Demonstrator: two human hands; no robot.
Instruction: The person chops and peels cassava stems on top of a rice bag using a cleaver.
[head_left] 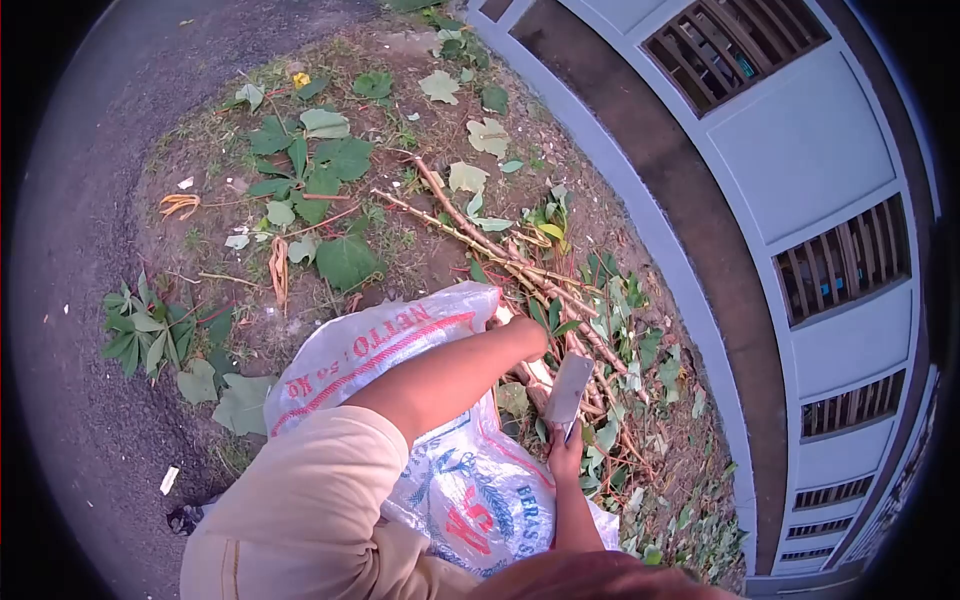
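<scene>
Open road [75,250] at nine o'clock and a wall [800,160] at three edge the ground [420,258]; sticks [516,264] lie toward one. Right hand [565,455] is wrapped round a knife [570,388]; left hand [525,340] bends over the sticks, grip hidden.

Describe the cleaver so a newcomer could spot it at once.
Find the white printed sack at the bottom centre. Just past its right edge is the right hand. The cleaver juts up from that hand: flat, grey and rectangular among long brown sticks.

Smooth, seemingly metal cleaver blade [570,388]
</scene>
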